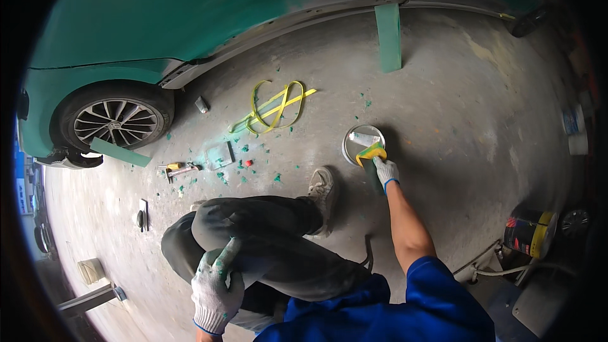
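Observation:
My right hand (386,170), in a white knit glove, grips a yellow applicator (372,153) smeared with green over a round open tin (347,152). A whitish flat piece (365,139) shows at the tin's mouth. What lies deeper in the tin is hard to make out. My left hand (218,288), gloved with green stains on the fingers, rests by my bent knee. Its index finger is stretched out and nothing shows in it. Above the floor runs the car body (190,19), green and grey in patches.
A yellow strap (278,109) lies looped on the floor. Green flakes surround a clear flat piece (219,156) and a yellow-handled tool (180,169). The car wheel (116,123) is at left. Green tape (389,38) hangs from the sill. A black and yellow bucket (531,233) stands at right.

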Demonstrator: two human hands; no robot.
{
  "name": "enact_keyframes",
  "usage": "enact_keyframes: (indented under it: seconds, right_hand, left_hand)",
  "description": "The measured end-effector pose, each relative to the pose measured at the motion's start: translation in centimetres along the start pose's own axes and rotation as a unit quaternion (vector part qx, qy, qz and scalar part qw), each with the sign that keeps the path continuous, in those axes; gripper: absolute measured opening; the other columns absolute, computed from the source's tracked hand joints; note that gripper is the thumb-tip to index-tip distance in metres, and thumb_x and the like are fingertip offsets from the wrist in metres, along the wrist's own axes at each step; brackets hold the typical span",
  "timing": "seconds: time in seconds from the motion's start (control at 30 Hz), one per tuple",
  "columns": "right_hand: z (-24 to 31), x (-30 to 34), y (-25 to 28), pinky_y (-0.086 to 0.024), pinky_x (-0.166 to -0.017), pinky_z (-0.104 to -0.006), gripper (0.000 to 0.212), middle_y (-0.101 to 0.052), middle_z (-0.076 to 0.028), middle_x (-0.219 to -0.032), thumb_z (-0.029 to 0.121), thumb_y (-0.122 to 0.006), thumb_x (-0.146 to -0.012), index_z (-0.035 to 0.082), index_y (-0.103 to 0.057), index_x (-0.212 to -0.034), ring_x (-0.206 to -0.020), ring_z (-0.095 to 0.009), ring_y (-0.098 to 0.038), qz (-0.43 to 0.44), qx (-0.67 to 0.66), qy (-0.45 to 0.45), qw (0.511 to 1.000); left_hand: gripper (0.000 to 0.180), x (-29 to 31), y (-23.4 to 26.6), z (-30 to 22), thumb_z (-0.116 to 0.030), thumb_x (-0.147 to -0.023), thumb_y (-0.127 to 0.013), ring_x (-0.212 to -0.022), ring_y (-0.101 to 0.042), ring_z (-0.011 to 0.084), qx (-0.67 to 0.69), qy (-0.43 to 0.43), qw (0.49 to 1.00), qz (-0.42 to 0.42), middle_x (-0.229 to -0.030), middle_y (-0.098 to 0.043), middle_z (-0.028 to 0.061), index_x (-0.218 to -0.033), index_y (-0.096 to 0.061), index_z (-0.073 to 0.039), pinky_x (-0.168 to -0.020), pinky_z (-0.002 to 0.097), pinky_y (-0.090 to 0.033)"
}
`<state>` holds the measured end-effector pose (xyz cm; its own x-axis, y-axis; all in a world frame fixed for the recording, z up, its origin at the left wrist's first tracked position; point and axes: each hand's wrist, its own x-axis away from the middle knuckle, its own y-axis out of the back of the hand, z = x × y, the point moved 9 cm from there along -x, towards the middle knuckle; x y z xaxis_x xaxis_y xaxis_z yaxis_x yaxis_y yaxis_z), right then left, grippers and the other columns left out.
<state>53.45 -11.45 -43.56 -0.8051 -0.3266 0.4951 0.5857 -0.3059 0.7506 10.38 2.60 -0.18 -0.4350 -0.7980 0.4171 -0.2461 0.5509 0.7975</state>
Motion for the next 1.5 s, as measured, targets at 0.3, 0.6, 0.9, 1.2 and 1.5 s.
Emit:
enact_keyframes:
  seconds: [0.3,0.6,0.9,1.2,1.5]
  right_hand:
    - [-0.7,0.9,-0.8,-0.047,-0.058,-0.0283,0.037,-0.066,-0.005,-0.079,0.037,-0.069,-0.091,0.003,-0.07,-0.105,-0.065,-0.013,-0.058,0.083,-0.399,-0.023,0.913]
    - [18.8,21.5,8.9,-0.047,-0.047,-0.0271,0.018,-0.062,-0.008,-0.072,0.022,-0.059,-0.098,0.004,-0.058,-0.1,-0.055,-0.016,-0.058,0.304,-0.51,0.148,0.791]
    - [27.9,33.8,5.4,-0.045,-0.058,-0.0286,0.045,-0.062,-0.006,-0.074,0.043,-0.061,-0.094,-0.002,-0.064,-0.095,-0.066,-0.013,-0.056,0.43,-0.291,0.286,0.805]
    - [35.1,36.8,9.7,-0.054,-0.067,-0.025,0.04,-0.065,-0.002,-0.083,0.036,-0.06,-0.098,-0.001,-0.065,-0.109,-0.075,-0.011,-0.064,0.388,-0.306,0.296,0.817]
    - [40.3,40.1,13.1,-0.047,-0.072,-0.0282,0.019,-0.062,-0.006,-0.086,0.014,-0.064,-0.095,-0.004,-0.064,-0.1,-0.081,-0.01,-0.056,0.331,-0.28,0.426,0.794]
  left_hand:
    - [0.062,0.6,0.2,-0.2,-0.001,-0.071,-0.063,-0.117,-0.052,0.037,-0.124,-0.087,0.977,-0.149,-0.13,-0.054,0.0155,-0.131,-0.058,-0.014,-0.097,0.0475,-0.047]
    - [0.04,-0.4,0.6,0.1,-0.003,-0.082,-0.071,-0.099,-0.065,0.0165,0.44,-0.004,0.895,-0.069,-0.115,-0.067,0.0136,-0.121,-0.063,0.003,-0.08,0.0288,-0.054]
    - [0.035,-1.2,0.6,2.2,-0.017,-0.096,-0.064,-0.073,-0.066,0.0089,0.6,0.051,0.793,-0.09,-0.088,-0.072,0.0066,-0.123,-0.059,0.005,-0.068,0.0232,-0.052]
    - [0.031,-0.5,3.1,6.3,-0.009,-0.091,-0.064,-0.072,-0.066,0.0133,0.623,0.0,0.763,-0.173,-0.091,-0.069,0.0108,-0.117,-0.057,0.006,-0.064,0.0258,-0.055]
    - [0.046,-3.0,5.3,4.0,-0.007,-0.083,-0.062,-0.071,-0.068,0.0229,0.66,-0.081,0.739,-0.108,-0.094,-0.066,0.0158,-0.125,-0.05,0.006,-0.06,0.0299,-0.057]
